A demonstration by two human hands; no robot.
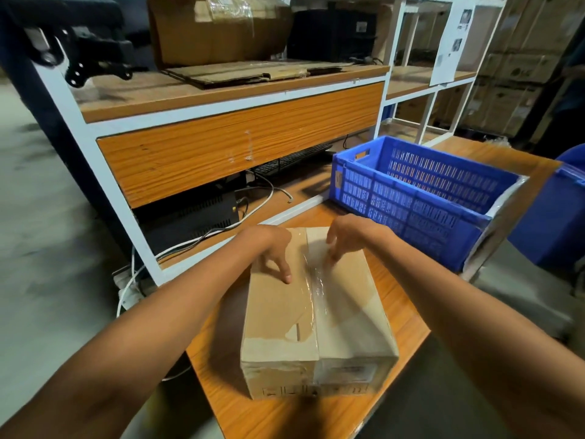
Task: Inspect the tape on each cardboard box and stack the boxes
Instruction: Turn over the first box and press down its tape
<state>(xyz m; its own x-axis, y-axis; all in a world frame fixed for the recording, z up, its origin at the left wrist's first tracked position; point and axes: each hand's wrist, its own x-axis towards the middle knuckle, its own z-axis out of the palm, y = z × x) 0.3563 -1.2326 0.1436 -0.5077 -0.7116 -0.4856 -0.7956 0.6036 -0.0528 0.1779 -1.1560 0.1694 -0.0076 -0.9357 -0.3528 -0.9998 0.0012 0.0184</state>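
A brown cardboard box lies on the orange wooden table, its top seam covered by a strip of clear shiny tape that runs from far edge to near edge. My left hand rests on the box's far left part, fingers spread and pointing down onto the cardboard beside the tape. My right hand hovers over the far right part, fingertips touching the top near the tape. Neither hand grips anything.
A blue slatted plastic crate stands on the table at the right, just beyond the box. A white-framed shelf unit with orange panels rises behind, holding another cardboard box, flattened cardboard, a keyboard and cables. A blue bin stands at the far right.
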